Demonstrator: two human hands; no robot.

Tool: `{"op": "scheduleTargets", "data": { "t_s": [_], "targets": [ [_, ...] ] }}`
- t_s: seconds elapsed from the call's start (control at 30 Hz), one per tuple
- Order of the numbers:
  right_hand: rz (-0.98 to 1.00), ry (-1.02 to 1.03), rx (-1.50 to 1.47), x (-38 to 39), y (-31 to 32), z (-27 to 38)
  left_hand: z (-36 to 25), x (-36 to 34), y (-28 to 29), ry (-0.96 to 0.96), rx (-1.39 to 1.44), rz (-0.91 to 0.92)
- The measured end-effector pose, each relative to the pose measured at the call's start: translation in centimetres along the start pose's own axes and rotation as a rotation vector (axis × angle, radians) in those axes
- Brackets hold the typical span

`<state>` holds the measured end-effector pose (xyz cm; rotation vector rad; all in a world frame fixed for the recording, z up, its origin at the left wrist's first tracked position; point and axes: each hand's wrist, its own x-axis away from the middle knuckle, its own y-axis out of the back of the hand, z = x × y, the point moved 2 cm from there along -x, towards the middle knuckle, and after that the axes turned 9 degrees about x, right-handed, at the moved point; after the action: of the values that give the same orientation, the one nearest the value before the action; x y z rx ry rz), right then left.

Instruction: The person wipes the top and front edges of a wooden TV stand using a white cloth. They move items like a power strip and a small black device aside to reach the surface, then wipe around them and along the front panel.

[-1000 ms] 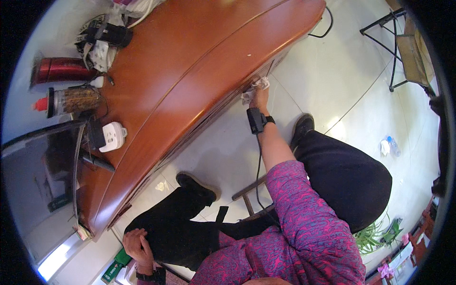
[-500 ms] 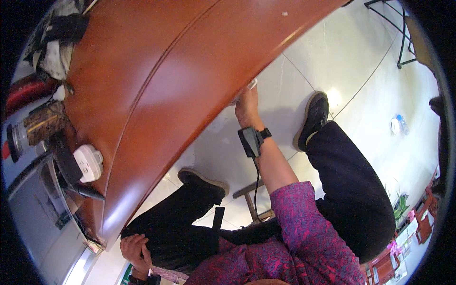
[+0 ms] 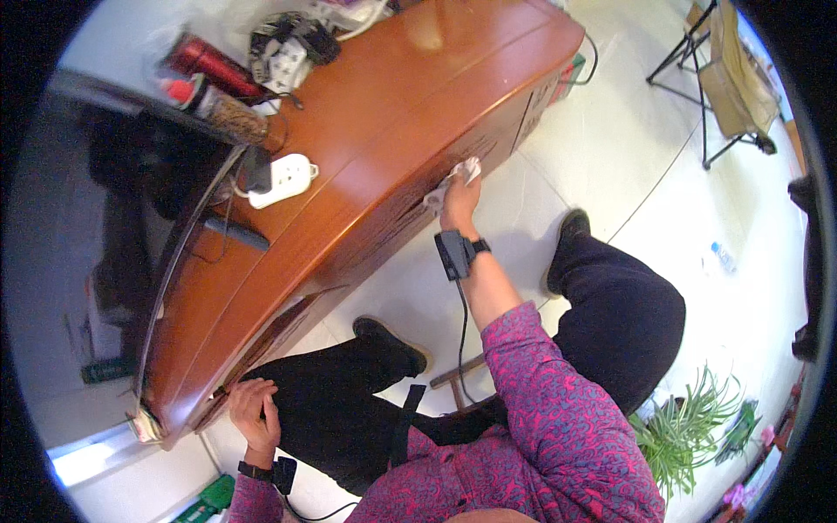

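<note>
My right hand (image 3: 459, 199) grips a crumpled whitish cloth or tissue (image 3: 465, 171) against the vertical front of a curved reddish-brown wooden desk (image 3: 410, 105), just below the edge of its top; a black strap device with a cable is on that wrist. My left hand (image 3: 253, 407) rests on my left knee in black trousers, its fingers loosely laid over the fabric and holding nothing.
On the desk stand a red flask (image 3: 214, 63), a jar of brown contents (image 3: 240, 122), a white power strip (image 3: 281, 179) and a dark monitor (image 3: 96, 244). A folding chair (image 3: 724, 78), a plastic bottle (image 3: 722, 256) and a potted plant (image 3: 680, 431) are on the right.
My right hand stays at the desk's front with the whitish material, shifting slightly. The view dipped and swung back, now showing more of the desk front. My left hand remains on my knee.
</note>
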<state>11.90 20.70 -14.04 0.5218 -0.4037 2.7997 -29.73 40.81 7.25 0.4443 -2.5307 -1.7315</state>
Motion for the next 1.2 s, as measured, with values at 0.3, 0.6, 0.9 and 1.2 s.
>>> {"op": "scheduleTargets", "data": {
  "t_s": [0.3,0.6,0.9,1.2],
  "targets": [
    [0.047,0.342,0.221,5.8,-1.1,2.5,-1.5,4.0,2.5,0.077,-0.127,-0.195],
    [-0.187,0.651,0.228,-5.6,2.1,6.4,0.4,7.8,2.9,0.126,-0.192,-0.205],
    [-0.039,0.751,0.290,6.1,-1.0,1.4,0.1,7.8,2.8,0.278,-0.241,-0.098],
    [-0.304,0.749,0.162,-8.1,2.0,2.4,0.3,7.6,3.0,0.301,-0.288,-0.043]
  ]
}}
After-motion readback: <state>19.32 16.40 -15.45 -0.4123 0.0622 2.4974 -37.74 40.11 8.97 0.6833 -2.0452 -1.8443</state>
